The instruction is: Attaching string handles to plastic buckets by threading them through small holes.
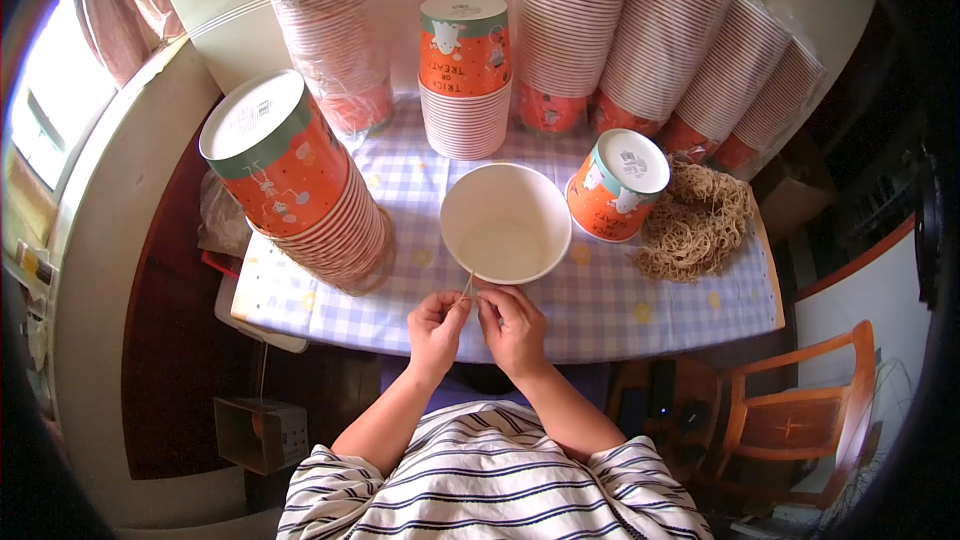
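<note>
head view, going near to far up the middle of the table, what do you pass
The two hands (left hand, right hand) pinching a thin rubber band → open white paper bowl → upside-down stack of orange paper cups

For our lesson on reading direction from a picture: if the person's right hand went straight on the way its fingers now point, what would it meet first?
Probably the left hand: the right hand points left toward it, both pinching a thin rubber band. Depth is unclear.

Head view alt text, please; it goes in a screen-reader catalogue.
Both hands, left hand and right hand, pinch a thin rubber band before an open white paper cup on a checked tablecloth, among stacked orange cups.
</note>
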Available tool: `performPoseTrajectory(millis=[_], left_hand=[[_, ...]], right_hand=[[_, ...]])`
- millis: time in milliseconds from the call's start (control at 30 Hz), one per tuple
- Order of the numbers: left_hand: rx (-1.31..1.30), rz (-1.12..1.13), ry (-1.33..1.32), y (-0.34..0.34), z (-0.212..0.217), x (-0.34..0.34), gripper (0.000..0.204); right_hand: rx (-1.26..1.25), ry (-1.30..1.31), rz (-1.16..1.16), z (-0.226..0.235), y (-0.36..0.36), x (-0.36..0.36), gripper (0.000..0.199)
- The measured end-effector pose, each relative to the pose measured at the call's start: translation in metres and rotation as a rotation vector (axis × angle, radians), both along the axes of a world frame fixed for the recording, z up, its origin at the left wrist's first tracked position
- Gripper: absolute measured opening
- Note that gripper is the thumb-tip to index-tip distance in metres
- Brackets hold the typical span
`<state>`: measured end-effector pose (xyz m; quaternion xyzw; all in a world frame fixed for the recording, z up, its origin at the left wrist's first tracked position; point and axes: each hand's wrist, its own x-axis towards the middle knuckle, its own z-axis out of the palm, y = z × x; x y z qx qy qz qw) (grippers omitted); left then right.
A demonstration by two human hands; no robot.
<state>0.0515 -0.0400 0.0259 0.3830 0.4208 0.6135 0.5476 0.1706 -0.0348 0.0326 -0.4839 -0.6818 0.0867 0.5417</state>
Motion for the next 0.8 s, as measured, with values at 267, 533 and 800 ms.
performPoseTrajectory(millis=[267, 533, 800], left_hand=[[-0.297, -0.123, -0.111, 0.004, 0.004, -0.008, 0.012], [-0.389, -0.181, -0.203, 0.005, 0.006, -0.008, 0.013], [-0.409, -0.206, -0.22, 0.006, 0.01, -0.012, 0.015]], right_hand=[[-0.257, 0.329, 0.105, -0.008, 0.002, -0.008, 0.009], [-0.534, 0.683, 0.277, -0.025, 0.008, -0.004, 0.012], [-0.703, 0.869, 0.419, -0.016, 0.007, 0.003, 0.014]])
